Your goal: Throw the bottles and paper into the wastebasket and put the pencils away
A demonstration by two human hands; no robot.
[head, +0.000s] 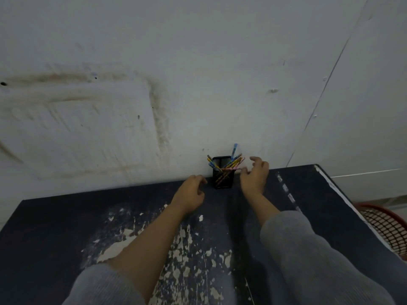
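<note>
A black mesh pencil holder [222, 180] stands at the back edge of the dark table [66, 227], against the wall. Several coloured pencils [231, 164] stick out of it at angles. My right hand [254, 176] hovers just right of the holder, fingers spread and empty, fingertips near the pencil ends. My left hand [191, 191] rests low on the table just left of the holder, fingers loosely curled and holding nothing. A red mesh wastebasket [387, 227] sits below the table's right edge. No bottles or paper are in view.
The table's dark top has worn, pale flaked patches [180, 238] in the middle. A stained white wall [154, 95] rises directly behind the table. The table's right edge [343, 194] has a pale strip.
</note>
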